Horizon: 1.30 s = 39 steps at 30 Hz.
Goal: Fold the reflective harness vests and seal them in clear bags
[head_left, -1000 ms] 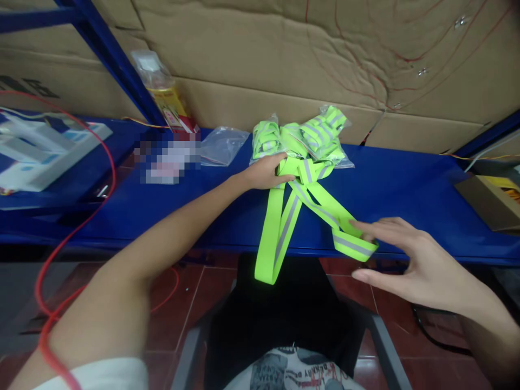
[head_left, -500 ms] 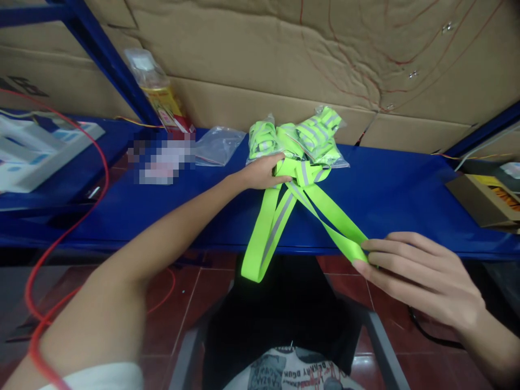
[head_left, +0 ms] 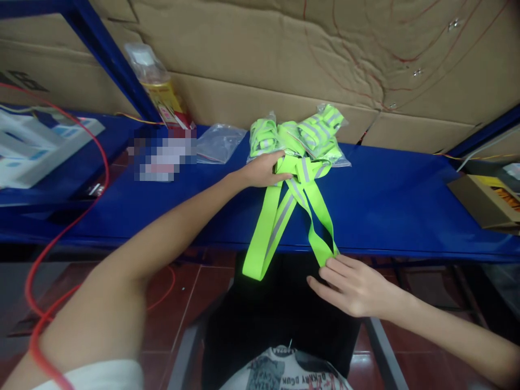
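Observation:
A neon-yellow reflective strap harness (head_left: 284, 208) with grey stripes lies on the blue shelf (head_left: 385, 206), its loops hanging over the front edge. My left hand (head_left: 264, 169) is closed on the bunched top of the harness. My right hand (head_left: 351, 284), below the shelf's edge, pinches the lower end of the right-hand loop. Just behind the harness sit packed yellow harnesses in clear bags (head_left: 312, 135).
An empty clear bag (head_left: 219, 143) and a yellow-labelled packet (head_left: 160, 89) lie at the back left. Red cable (head_left: 95, 179) curves at the left. A cardboard box (head_left: 483, 203) stands at the right. Cardboard wall (head_left: 284, 59) lines the back.
My right hand has taken hold of the right loop's end and drawn it leftward and down off the shelf's edge. My left hand has stayed on the harness's top.

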### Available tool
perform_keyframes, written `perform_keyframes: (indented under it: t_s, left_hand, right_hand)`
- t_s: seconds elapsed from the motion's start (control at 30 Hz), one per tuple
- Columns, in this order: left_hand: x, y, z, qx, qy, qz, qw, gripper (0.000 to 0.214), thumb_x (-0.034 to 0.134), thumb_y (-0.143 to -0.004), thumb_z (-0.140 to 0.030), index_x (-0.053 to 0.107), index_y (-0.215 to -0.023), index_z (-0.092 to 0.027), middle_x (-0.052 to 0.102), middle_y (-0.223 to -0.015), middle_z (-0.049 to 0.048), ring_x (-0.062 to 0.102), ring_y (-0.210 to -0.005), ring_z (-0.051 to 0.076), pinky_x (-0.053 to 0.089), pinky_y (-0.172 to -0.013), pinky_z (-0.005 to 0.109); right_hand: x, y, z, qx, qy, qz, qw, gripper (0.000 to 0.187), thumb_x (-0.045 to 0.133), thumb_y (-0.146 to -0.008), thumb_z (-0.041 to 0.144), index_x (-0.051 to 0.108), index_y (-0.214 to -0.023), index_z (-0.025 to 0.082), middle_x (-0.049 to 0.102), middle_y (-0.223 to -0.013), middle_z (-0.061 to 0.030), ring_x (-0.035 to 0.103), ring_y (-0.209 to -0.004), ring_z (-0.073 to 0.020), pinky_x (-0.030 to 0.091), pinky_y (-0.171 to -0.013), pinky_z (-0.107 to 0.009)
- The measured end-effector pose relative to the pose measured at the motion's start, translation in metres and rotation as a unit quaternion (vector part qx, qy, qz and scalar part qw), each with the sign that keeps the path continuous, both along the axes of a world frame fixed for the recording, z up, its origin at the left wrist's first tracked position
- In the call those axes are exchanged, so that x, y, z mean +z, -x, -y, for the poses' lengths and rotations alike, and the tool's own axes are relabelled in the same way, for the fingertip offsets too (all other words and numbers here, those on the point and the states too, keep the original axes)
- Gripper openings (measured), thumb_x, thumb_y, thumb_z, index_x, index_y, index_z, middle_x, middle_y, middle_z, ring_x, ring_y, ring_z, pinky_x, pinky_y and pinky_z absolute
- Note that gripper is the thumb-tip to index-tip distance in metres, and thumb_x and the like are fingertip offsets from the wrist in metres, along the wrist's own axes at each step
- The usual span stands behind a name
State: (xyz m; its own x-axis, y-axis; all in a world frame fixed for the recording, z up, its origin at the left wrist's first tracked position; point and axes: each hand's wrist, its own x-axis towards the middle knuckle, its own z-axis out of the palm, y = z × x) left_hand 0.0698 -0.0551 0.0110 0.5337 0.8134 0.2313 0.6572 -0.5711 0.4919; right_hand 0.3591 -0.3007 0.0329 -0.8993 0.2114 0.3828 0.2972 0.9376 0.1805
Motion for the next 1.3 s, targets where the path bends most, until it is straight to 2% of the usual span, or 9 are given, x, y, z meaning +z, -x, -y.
perform_keyframes:
  t_s: [0.23,0.4,0.57,0.63,0.73,0.8,0.93,1.17,1.3]
  left_hand:
    - [0.000,-0.001,0.000,-0.002,-0.008,-0.008,1.000,0.079,0.072,-0.093,-0.066,0.061,-0.148,-0.010,0.075,-0.131,0.0211,0.070,-0.128,0.042,0.056,-0.105,0.046]
    - [0.002,-0.001,0.001,0.002,0.002,-0.018,1.000,0.084,0.071,-0.095,-0.065,0.056,-0.154,-0.008,0.074,-0.136,0.0228,0.067,-0.133,0.042,0.054,-0.113,0.049]
    - [0.005,-0.002,0.004,0.007,0.016,-0.028,0.999,0.083,0.070,-0.096,-0.062,0.056,-0.155,-0.006,0.072,-0.141,0.0247,0.068,-0.135,0.042,0.052,-0.116,0.049]
    - [0.006,-0.002,0.005,0.016,0.021,-0.031,0.999,0.087,0.070,-0.095,-0.062,0.053,-0.159,-0.005,0.072,-0.143,0.0249,0.066,-0.137,0.042,0.052,-0.117,0.049]
    - [0.008,-0.002,0.006,0.031,0.025,-0.040,0.998,0.092,0.071,-0.096,-0.063,0.048,-0.164,-0.005,0.069,-0.148,0.0255,0.064,-0.142,0.043,0.051,-0.119,0.048]
    - [0.009,-0.002,0.007,0.033,0.028,-0.046,0.998,0.093,0.071,-0.096,-0.063,0.047,-0.165,-0.005,0.066,-0.152,0.0258,0.063,-0.143,0.043,0.051,-0.120,0.048]
    - [0.007,-0.001,0.006,0.028,0.031,-0.044,0.998,0.093,0.070,-0.097,-0.063,0.047,-0.165,-0.004,0.065,-0.154,0.0262,0.063,-0.143,0.043,0.050,-0.121,0.048]
    - [0.002,0.001,0.001,0.004,0.011,-0.008,1.000,0.085,0.072,-0.094,-0.064,0.057,-0.156,-0.008,0.073,-0.141,0.0224,0.068,-0.134,0.041,0.054,-0.113,0.047]
    - [0.003,0.000,0.002,0.012,0.015,-0.009,1.000,0.084,0.074,-0.093,-0.063,0.058,-0.153,-0.008,0.075,-0.133,0.0217,0.074,-0.119,0.039,0.057,-0.101,0.046]
  right_hand:
    - [0.001,-0.028,0.002,-0.051,-0.001,-0.135,0.990,0.022,0.063,-0.101,0.001,0.075,-0.112,0.014,0.065,-0.076,-0.0018,0.058,-0.066,-0.0154,0.049,-0.056,-0.032]
    - [0.002,-0.035,0.005,-0.089,0.009,-0.151,0.985,0.032,0.066,-0.095,-0.008,0.076,-0.114,0.016,0.053,-0.070,0.0040,0.055,-0.062,-0.0131,0.046,-0.054,-0.030]
    - [-0.013,-0.023,0.003,-0.005,-0.023,-0.118,0.993,0.029,0.078,-0.089,-0.006,0.079,-0.112,0.012,0.060,-0.071,0.0018,0.058,-0.068,-0.0151,0.051,-0.061,-0.033]
    - [-0.023,-0.022,0.002,-0.017,-0.033,-0.137,0.990,0.035,0.081,-0.087,-0.004,0.079,-0.116,0.015,0.064,-0.077,0.0007,0.060,-0.070,-0.0152,0.051,-0.061,-0.032]
    - [-0.030,-0.032,-0.002,-0.077,-0.009,-0.166,0.983,0.026,0.081,-0.089,0.002,0.072,-0.107,0.019,0.069,-0.102,-0.0077,0.066,-0.087,-0.0194,0.059,-0.071,-0.035]
    - [-0.028,-0.043,-0.004,-0.113,0.011,-0.156,0.981,0.021,0.078,-0.093,0.006,0.068,-0.106,0.019,0.068,-0.120,-0.0142,0.069,-0.102,-0.0256,0.062,-0.082,-0.043]
    - [-0.012,-0.062,-0.009,-0.138,0.019,-0.042,0.989,0.029,0.070,-0.099,0.003,0.067,-0.126,0.013,0.070,-0.133,-0.0199,0.067,-0.125,-0.0358,0.060,-0.093,-0.052]
    - [0.002,-0.072,-0.006,-0.191,0.013,0.006,0.981,0.035,0.069,-0.103,0.007,0.066,-0.137,0.013,0.078,-0.113,-0.0108,0.064,-0.106,-0.0299,0.054,-0.091,-0.051]
    - [0.007,-0.064,-0.004,-0.163,0.005,-0.024,0.986,0.014,0.066,-0.102,0.007,0.071,-0.108,0.018,0.071,-0.097,-0.0086,0.063,-0.095,-0.0264,0.057,-0.083,-0.045]
